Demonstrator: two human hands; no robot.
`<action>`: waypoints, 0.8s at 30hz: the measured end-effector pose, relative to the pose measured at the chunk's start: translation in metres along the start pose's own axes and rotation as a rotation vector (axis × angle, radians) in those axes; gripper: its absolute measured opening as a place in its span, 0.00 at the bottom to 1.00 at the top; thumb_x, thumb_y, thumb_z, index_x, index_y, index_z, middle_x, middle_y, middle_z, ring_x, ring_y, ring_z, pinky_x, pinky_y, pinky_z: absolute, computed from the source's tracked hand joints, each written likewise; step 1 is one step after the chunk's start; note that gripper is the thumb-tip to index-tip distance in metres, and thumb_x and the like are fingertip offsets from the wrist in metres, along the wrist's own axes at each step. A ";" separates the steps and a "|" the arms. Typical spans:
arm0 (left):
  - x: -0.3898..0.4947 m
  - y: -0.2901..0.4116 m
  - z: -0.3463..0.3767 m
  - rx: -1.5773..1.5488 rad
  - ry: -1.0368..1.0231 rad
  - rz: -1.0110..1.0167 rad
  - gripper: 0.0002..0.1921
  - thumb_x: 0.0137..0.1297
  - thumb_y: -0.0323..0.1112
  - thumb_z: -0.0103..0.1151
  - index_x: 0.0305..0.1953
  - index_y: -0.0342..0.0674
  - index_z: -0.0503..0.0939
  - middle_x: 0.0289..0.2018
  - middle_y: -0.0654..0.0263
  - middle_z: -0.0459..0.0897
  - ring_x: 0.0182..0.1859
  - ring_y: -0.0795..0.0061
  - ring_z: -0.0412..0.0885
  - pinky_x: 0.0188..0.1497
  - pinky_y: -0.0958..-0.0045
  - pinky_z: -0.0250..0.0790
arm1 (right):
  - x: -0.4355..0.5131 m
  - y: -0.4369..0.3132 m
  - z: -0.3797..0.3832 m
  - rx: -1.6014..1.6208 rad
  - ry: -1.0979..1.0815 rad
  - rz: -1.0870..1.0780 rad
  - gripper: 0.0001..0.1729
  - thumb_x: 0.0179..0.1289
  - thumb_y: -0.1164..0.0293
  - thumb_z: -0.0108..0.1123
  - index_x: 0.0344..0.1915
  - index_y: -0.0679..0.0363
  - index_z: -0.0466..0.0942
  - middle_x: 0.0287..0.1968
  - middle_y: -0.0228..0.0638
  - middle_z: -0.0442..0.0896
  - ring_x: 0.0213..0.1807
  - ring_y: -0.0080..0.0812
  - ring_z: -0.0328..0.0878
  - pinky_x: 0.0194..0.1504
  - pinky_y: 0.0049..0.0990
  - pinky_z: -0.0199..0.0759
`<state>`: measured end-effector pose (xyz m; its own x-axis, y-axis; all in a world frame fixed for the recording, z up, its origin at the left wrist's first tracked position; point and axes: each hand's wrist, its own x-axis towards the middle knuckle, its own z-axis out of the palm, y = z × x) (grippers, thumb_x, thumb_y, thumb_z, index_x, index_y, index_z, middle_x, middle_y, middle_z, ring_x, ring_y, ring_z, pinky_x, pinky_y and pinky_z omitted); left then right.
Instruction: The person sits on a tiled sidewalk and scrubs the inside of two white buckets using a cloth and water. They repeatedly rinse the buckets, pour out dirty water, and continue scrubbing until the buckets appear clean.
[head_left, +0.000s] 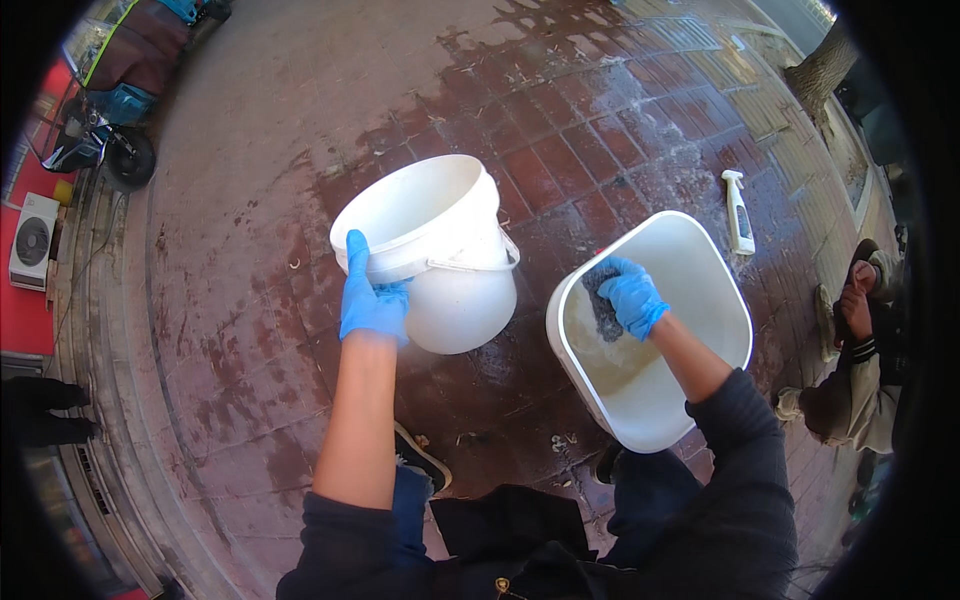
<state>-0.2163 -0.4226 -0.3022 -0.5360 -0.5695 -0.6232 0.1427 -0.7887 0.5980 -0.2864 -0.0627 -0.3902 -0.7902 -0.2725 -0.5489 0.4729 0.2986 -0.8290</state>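
Observation:
My left hand (373, 300), in a blue disposable glove, grips the rim of a white plastic bucket (457, 315). The bucket tilts with its mouth towards the upper left, and its white handle hangs on the side. In my right hand (631, 297), also blue-gloved, is a dark grey scouring pad (606, 306). That hand and the pad are inside a white rounded-square tub (697, 292), over cloudy brownish water (611, 360). The tub stands tilted on the paving in front of my right leg. Part of the pad is hidden by my fingers.
Wet red paving bricks (555, 165) lie around both containers. A white spray bottle (739, 217) rests beyond the tub. At the right sits a person (855, 360). A parked scooter (105, 142), steps (127, 315) and an air-conditioner unit (33, 240) line the left; a tree trunk (821, 67) stands upper right.

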 end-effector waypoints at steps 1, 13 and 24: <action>-0.004 -0.002 -0.004 -0.058 0.047 -0.034 0.40 0.67 0.51 0.74 0.73 0.38 0.69 0.65 0.55 0.80 0.66 0.57 0.79 0.66 0.60 0.79 | -0.033 -0.049 0.014 0.006 0.043 -0.095 0.19 0.64 0.82 0.56 0.54 0.61 0.84 0.32 0.40 0.85 0.24 0.40 0.83 0.28 0.40 0.81; -0.006 -0.016 -0.111 0.885 0.455 0.078 0.48 0.72 0.71 0.55 0.81 0.46 0.57 0.74 0.50 0.67 0.74 0.33 0.64 0.70 0.32 0.62 | 0.020 -0.021 0.226 -0.931 0.091 -0.636 0.28 0.63 0.74 0.63 0.64 0.46 0.78 0.72 0.37 0.74 0.69 0.48 0.73 0.67 0.52 0.69; 0.097 0.029 -0.179 1.189 0.304 0.183 0.34 0.72 0.62 0.62 0.42 0.27 0.87 0.32 0.54 0.89 0.32 0.64 0.85 0.37 0.58 0.76 | 0.004 -0.014 0.328 -1.028 -0.057 -0.762 0.31 0.64 0.72 0.59 0.69 0.46 0.74 0.72 0.37 0.71 0.73 0.48 0.68 0.70 0.60 0.59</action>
<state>-0.1148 -0.5422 -0.4359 -0.3506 -0.8045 -0.4794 -0.7332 -0.0826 0.6749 -0.1686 -0.3683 -0.4158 -0.6973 -0.7167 0.0014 -0.6275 0.6096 -0.4844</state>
